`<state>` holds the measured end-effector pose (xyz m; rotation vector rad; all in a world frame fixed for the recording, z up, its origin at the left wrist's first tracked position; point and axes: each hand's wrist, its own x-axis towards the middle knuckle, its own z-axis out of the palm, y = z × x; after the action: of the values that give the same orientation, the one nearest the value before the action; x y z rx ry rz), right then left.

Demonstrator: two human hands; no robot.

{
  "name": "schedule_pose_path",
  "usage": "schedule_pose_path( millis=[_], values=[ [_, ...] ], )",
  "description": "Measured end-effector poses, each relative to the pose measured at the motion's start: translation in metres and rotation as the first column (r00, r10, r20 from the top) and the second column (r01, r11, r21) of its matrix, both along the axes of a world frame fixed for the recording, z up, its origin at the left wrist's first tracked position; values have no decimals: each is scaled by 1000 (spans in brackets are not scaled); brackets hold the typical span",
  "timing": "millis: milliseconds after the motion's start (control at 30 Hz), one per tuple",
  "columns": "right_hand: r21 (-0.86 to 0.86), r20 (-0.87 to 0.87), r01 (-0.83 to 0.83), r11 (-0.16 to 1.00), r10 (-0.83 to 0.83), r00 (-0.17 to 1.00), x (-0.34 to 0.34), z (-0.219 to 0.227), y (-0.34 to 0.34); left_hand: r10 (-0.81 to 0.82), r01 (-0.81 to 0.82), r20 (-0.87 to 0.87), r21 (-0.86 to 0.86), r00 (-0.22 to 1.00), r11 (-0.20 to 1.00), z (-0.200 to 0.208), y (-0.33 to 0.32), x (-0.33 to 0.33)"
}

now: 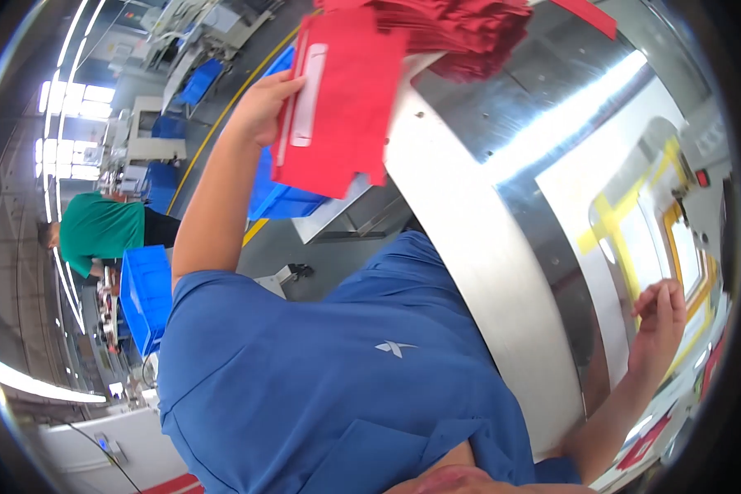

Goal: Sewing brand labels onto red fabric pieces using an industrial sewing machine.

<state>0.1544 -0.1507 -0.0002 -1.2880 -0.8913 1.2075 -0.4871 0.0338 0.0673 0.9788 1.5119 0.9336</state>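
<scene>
My left hand [265, 107] is closed on the left edge of a red fabric panel [350, 107], holding it up beside the metal table. A white strip [309, 95] with rounded ends runs along that panel near my fingers. At the panel's upper right, a rumpled stack of red fabric pieces [482, 37] lies on the table. My right hand [660, 321] is at the far right, fingers curled in, beside a clear template with yellow edging [609, 218]. Whether those fingers hold anything is hidden.
The shiny metal table [469, 239] has a pale curved edge near my body. A blue bin [284, 198] stands below the held panel, and another blue bin [146, 296] is further left. A person in green [103, 230] bends over at the left, near workstations.
</scene>
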Motion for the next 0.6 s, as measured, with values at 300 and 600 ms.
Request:
schedule_pose_path(
  millis=[300, 600],
  values=[
    [-24, -4, -37, 999, 37, 999, 3, -10, 9, 422, -492, -443, -53, 791, 869, -51, -28, -259],
    [-2, -23, -54, 999, 53, 998, -3, -8, 16, 352, -467, -610, -34, 710, 883, -98, 28, -173]
  ],
)
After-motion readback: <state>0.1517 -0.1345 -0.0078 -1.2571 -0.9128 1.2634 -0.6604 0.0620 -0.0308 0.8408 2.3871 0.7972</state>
